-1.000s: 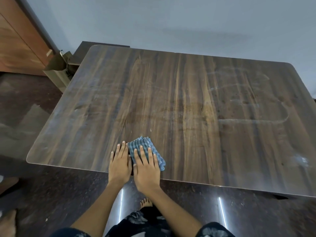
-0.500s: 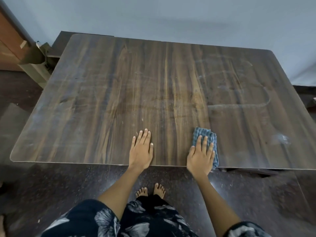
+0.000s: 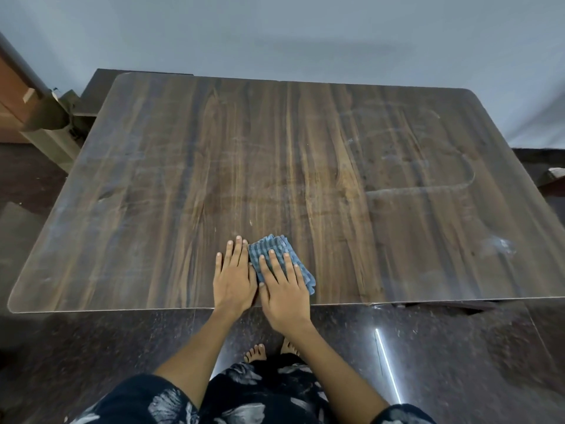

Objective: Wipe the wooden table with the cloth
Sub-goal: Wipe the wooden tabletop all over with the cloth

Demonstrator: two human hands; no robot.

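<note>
A dark wooden table [image 3: 305, 166] fills the view, with pale dusty streaks and a curved smear on its right half. A folded blue checked cloth [image 3: 275, 247] lies near the front edge, about the middle. My right hand [image 3: 282, 289] presses flat on the cloth with straight fingers. My left hand [image 3: 234, 278] rests flat on the bare wood right beside it, touching the cloth's left edge.
A grey wall stands behind the table. A wooden door and a low ledge [image 3: 49, 117] are at the far left. The dark polished floor [image 3: 458, 362] runs along the front edge, where my bare feet [image 3: 269, 350] stand. A whitish smudge [image 3: 498, 244] marks the table's right side.
My right hand has slid the cloth back leftward along the front edge, from well right of the left hand to right beside it. The left hand stays flat on the wood.
</note>
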